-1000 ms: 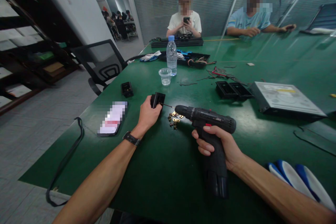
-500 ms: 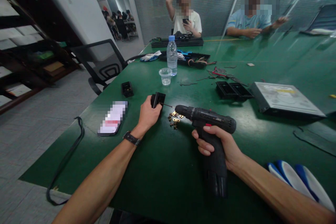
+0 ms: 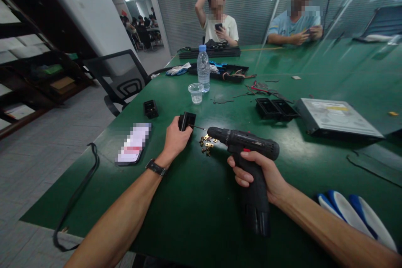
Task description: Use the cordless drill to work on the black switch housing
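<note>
My left hand [image 3: 176, 137] is closed around a small black box-like part [image 3: 188, 121], its open side facing right. In my right hand [image 3: 260, 171] is a black cordless drill [image 3: 245, 138], held by the grip with the index finger near the red trigger. The long thin bit [image 3: 199, 127] points left and its tip meets the black part; the exact contact point is too small to make out. Between the hands, below the bit, lie several brass plates [image 3: 209, 145] and small dark screws [image 3: 202, 141] on the green table [image 3: 188, 217].
A phone [image 3: 133, 144] and a black box [image 3: 150, 109] lie left. Beyond are a clear cup [image 3: 196, 93], a bottle [image 3: 203, 69] and a filled tray [image 3: 232, 73]. Right are black trays [image 3: 276, 109], a metal unit [image 3: 339, 117] and gloves [image 3: 354, 213]. Two people sit opposite.
The view has shifted slightly. Both hands, the black part and the drill keep nearly the same arrangement. The person at the right has brought both hands together around a small dark object.
</note>
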Tool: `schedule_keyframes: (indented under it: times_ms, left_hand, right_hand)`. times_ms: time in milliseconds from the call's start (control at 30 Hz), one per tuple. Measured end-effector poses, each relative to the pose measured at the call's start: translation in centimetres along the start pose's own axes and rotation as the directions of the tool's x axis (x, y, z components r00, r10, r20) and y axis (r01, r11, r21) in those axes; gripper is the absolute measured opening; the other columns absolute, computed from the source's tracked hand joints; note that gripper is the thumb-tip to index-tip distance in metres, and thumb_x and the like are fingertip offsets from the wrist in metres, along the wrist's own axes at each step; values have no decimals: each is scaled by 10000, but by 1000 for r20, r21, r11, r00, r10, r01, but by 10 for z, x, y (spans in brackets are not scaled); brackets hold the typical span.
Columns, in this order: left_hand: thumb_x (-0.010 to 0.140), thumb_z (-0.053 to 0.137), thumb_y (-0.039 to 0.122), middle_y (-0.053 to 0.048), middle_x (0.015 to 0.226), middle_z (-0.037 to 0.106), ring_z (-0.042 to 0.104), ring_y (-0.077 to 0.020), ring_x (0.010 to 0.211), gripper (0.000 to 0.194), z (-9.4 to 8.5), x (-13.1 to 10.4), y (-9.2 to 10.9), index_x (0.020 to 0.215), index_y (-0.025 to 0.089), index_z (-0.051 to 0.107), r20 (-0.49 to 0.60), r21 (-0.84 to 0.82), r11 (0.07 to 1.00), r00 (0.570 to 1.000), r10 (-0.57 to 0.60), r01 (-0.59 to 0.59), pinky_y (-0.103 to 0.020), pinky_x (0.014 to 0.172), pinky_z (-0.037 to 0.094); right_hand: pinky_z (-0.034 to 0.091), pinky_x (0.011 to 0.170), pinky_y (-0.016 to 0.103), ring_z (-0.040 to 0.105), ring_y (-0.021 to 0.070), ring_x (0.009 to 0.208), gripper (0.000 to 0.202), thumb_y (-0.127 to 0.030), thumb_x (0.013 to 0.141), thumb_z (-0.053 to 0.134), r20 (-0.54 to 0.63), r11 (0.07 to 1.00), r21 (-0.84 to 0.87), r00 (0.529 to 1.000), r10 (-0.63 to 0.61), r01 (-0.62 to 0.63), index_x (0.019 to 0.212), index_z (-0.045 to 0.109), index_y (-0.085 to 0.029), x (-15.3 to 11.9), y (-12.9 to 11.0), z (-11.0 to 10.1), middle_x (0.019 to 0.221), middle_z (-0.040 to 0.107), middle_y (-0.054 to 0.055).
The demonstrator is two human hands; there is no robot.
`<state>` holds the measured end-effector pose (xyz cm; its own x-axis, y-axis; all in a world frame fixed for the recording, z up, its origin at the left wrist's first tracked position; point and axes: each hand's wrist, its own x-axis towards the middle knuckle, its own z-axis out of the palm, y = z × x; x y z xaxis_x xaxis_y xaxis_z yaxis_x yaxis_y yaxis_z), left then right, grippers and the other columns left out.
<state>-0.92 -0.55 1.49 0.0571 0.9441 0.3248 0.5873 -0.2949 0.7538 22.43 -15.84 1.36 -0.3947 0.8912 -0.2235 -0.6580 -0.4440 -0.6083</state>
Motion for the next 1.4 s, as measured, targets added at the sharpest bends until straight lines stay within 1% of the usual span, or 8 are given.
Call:
schedule_keyframes:
  times_ms: [167, 300, 433, 733, 933, 1100, 1400]
  left_hand:
    - [789, 612, 317, -21, 848, 649, 559, -162, 717, 300, 0, 0, -1, 1043, 158, 617, 1, -13, 1000, 1000, 3, -3, -270, 685, 424]
    - [786, 611, 309, -26, 847, 650, 566, -165, 728, 295, 1, 0, 0, 1040, 157, 618, -6, -4, 1000, 1000, -7, 7, -269, 684, 427]
    - [789, 610, 296, -19, 835, 639, 559, -159, 718, 283, 1, 0, 1, 1035, 157, 617, -6, 16, 1000, 1000, -3, 3, -262, 671, 421]
    - [798, 612, 309, -3, 783, 613, 526, -147, 668, 274, 1, 0, -2, 1026, 157, 621, -7, 18, 1000, 1000, 14, -13, -258, 629, 398]
    - [798, 607, 303, -18, 823, 638, 547, -151, 694, 276, 1, 0, 1, 1030, 153, 621, -4, -8, 1000, 1000, 12, -12, -262, 656, 418]
    - [787, 612, 282, -20, 813, 631, 545, -151, 692, 285, 1, 0, 2, 1040, 153, 622, -11, -4, 1000, 1000, -3, 3, -265, 657, 425]
    - [786, 618, 285, -14, 809, 621, 536, -146, 690, 279, 2, 1, -1, 1031, 152, 618, -8, -2, 1000, 1000, 6, -6, -260, 651, 417]
  right_hand:
    - [355, 503, 231, 329, 100, 458, 354, -336, 944, 485, -4, 1000, 8, 1000, -3, 3, 909, 699, -56, 0, 0, 1, 509, 428, -15]
    - [346, 501, 230, 336, 95, 455, 344, -336, 937, 497, -10, 1000, 0, 1000, 0, 0, 907, 695, -57, -1, 0, 2, 509, 421, -19]
    - [344, 512, 231, 350, 95, 461, 364, -333, 953, 470, -1, 1000, -1, 1000, -5, 5, 921, 699, -52, 0, 0, 1, 515, 432, -14]
    - [335, 499, 240, 332, 103, 457, 349, -334, 943, 484, -16, 1000, -13, 1000, -2, 2, 917, 701, -61, -1, -1, 2, 505, 427, -15]
    - [345, 502, 245, 323, 111, 459, 336, -341, 937, 486, -32, 1000, -16, 999, 10, -10, 904, 693, -79, -1, -1, 3, 502, 416, -19]
    - [348, 502, 251, 315, 115, 459, 328, -332, 930, 492, -34, 1000, -15, 999, 7, -7, 903, 699, -80, -1, -3, 5, 505, 410, -20]
    - [351, 501, 253, 316, 113, 457, 325, -324, 933, 483, -22, 1000, -21, 1000, -2, 2, 890, 698, -85, -1, -3, 5, 504, 424, -16]
